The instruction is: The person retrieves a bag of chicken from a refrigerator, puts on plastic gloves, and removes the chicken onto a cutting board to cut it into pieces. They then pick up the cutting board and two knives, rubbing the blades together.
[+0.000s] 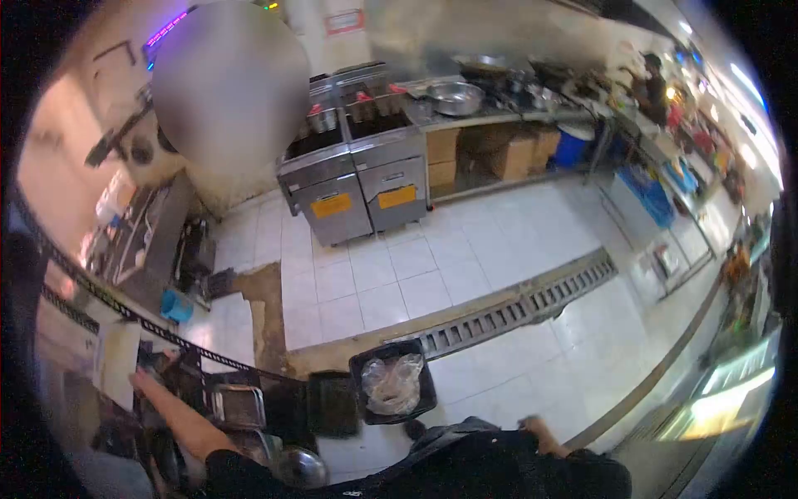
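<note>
At the lower left, my left arm reaches out to a shelf rack, and my left hand is closed on the edge of a flat pale board. What the board is made of I cannot make out. Metal trays and a round shiny lid lie below that forearm. My right hand hangs by my waist over the floor, small and blurred. Its fingers do not show clearly, and no object is visible in it.
Before me stands a black bin with a clear plastic bag. A floor drain grate crosses the white tiles. Beyond are two steel fryers, a counter with a wide metal pan, and a person far right.
</note>
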Demonstrator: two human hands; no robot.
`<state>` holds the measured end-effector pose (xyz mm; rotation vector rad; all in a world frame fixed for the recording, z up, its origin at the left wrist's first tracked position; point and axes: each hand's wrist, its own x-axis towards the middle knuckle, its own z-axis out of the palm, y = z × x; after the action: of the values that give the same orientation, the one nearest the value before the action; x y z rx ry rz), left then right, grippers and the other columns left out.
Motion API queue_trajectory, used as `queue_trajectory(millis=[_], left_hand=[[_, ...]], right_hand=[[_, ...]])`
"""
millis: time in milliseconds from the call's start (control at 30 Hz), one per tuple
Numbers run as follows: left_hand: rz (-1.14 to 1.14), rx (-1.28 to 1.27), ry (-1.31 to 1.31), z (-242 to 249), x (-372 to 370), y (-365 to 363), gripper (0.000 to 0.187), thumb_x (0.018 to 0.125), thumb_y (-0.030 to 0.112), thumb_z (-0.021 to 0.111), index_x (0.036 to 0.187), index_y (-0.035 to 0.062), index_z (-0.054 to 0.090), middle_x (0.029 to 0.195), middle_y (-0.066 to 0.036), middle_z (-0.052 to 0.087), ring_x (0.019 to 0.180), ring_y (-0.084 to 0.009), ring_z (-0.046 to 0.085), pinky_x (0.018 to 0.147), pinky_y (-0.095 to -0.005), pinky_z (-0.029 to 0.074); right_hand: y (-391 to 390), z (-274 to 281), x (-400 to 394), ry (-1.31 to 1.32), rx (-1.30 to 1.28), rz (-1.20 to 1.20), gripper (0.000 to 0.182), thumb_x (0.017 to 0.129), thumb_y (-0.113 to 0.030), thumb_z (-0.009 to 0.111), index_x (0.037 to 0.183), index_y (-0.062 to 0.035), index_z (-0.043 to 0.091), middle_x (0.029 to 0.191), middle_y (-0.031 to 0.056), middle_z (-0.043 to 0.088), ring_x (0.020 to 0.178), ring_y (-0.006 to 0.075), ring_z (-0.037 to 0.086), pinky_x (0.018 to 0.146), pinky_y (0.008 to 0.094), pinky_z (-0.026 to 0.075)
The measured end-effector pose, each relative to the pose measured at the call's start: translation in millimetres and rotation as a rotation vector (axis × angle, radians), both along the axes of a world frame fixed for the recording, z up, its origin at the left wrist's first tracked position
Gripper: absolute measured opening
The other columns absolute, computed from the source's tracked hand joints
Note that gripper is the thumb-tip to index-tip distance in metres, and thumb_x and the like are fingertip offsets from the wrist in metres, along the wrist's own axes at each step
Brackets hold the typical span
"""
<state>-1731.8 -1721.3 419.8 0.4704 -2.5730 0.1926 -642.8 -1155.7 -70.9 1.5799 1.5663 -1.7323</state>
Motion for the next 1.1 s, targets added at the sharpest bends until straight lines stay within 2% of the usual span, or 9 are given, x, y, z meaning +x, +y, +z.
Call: queue_trajectory(millis=[33, 233, 400, 433, 533, 567, 700, 867, 1100], left_hand=[[-0.033, -0.022, 0.016, 19.0, -18.6, 16.4, 0.048, 0.093, 0.042, 0.044, 0.125, 0.0061, 0.050, 0.122, -0.016, 0.053, 0.108, -0.0274, 0.053, 0.085, -0.0396, 0.045], [0.331, 0.212, 0.137, 86.3, 46.5, 64.1, 0.024, 0.087, 0.024, 0.052, 0.096, 0.0042, 0.061, 0.081, -0.013, 0.064, 0.074, -0.0289, 0.063, 0.065, -0.0432, 0.048], [0.158, 1.167, 1.172, 113.9, 220.4, 199.1, 0.036, 0.076, 0.029, 0.059, 0.055, -0.0012, 0.062, 0.067, -0.022, 0.062, 0.063, -0.0357, 0.060, 0.061, -0.0487, 0.046], [0.209, 0.848, 1.151, 101.2, 236.8, 209.2, 0.036, 0.077, 0.027, 0.058, 0.056, -0.0020, 0.062, 0.058, -0.020, 0.060, 0.056, -0.0362, 0.059, 0.058, -0.0482, 0.046], [-0.115, 0.715, 1.250, 70.8, 381.2, 324.0, 0.038, 0.081, 0.031, 0.059, 0.065, -0.0036, 0.065, 0.061, -0.019, 0.062, 0.055, -0.0336, 0.059, 0.054, -0.0460, 0.046], [-0.261, 0.611, 1.316, 72.8, 423.2, 343.4, 0.040, 0.082, 0.033, 0.060, 0.070, -0.0044, 0.067, 0.062, -0.018, 0.063, 0.054, -0.0324, 0.059, 0.052, -0.0450, 0.046], [-0.181, 1.078, 0.856, 40.6, 552.1, 477.2, 0.041, 0.086, 0.033, 0.061, 0.082, -0.0076, 0.068, 0.076, -0.021, 0.066, 0.064, -0.0253, 0.062, 0.062, -0.0354, 0.053], [-0.450, 1.773, 0.562, -33.2, 604.6, 609.6, 0.024, 0.089, 0.014, 0.058, 0.091, -0.0097, 0.062, 0.086, -0.015, 0.064, 0.071, -0.0205, 0.062, 0.067, -0.0335, 0.054], [-0.645, 2.077, -0.242, -118.7, 699.7, 851.0, 0.014, 0.087, 0.013, 0.060, 0.085, -0.0007, 0.058, 0.084, -0.008, 0.061, 0.068, -0.0150, 0.058, 0.060, -0.0285, 0.053]], right_hand=[[12.1, 23.1, -57.5, 0.025, 0.275, 0.274, 0.034, 0.068, -0.022, 0.070, 0.099, -0.0105, 0.066, 0.089, 0.0010, 0.069, 0.094, 0.0180, 0.062, 0.077, 0.0338, 0.050], [43.6, 155.4, -107.9, 0.113, 0.287, -0.444, 0.022, 0.084, -0.023, 0.059, 0.089, -0.0021, 0.064, 0.074, 0.0062, 0.066, 0.062, 0.0154, 0.063, 0.049, 0.0298, 0.047], [62.2, 36.7, -31.5, 0.275, 0.733, 0.345, 0.022, 0.076, -0.024, 0.062, 0.090, -0.0062, 0.065, 0.081, 0.0092, 0.067, 0.067, 0.0201, 0.064, 0.058, 0.0339, 0.051], [69.4, 31.5, -14.5, 0.315, 0.966, 0.687, 0.021, 0.081, -0.022, 0.059, 0.090, -0.0034, 0.063, 0.082, 0.0078, 0.066, 0.067, 0.0186, 0.063, 0.056, 0.0343, 0.051], [104.6, 102.0, 6.8, -0.058, 0.165, 0.180, 0.021, 0.078, -0.021, 0.061, 0.094, -0.0073, 0.061, 0.086, 0.0069, 0.064, 0.073, 0.0171, 0.062, 0.058, 0.0336, 0.051], [114.4, -2.4, 61.3, 0.177, 0.163, 0.014, 0.021, 0.073, -0.021, 0.063, 0.092, -0.0108, 0.060, 0.085, 0.0052, 0.064, 0.076, 0.0135, 0.061, 0.059, 0.0327, 0.050], [207.1, 53.2, 125.0, 0.034, 0.250, 0.041, 0.023, 0.079, -0.017, 0.059, 0.094, 0.0012, 0.060, 0.085, 0.0138, 0.065, 0.064, 0.0229, 0.064, 0.045, 0.0307, 0.048], [315.5, 123.9, 119.0, 0.140, 0.214, -0.824, 0.021, 0.084, -0.024, 0.055, 0.092, -0.0050, 0.058, 0.087, 0.0089, 0.067, 0.068, 0.0187, 0.065, 0.050, 0.0287, 0.047], [437.6, 168.1, 88.2, 0.394, 0.230, -0.787, 0.028, 0.086, -0.023, 0.052, 0.106, -0.0040, 0.057, 0.093, 0.0111, 0.066, 0.075, 0.0216, 0.066, 0.061, 0.0310, 0.049]])
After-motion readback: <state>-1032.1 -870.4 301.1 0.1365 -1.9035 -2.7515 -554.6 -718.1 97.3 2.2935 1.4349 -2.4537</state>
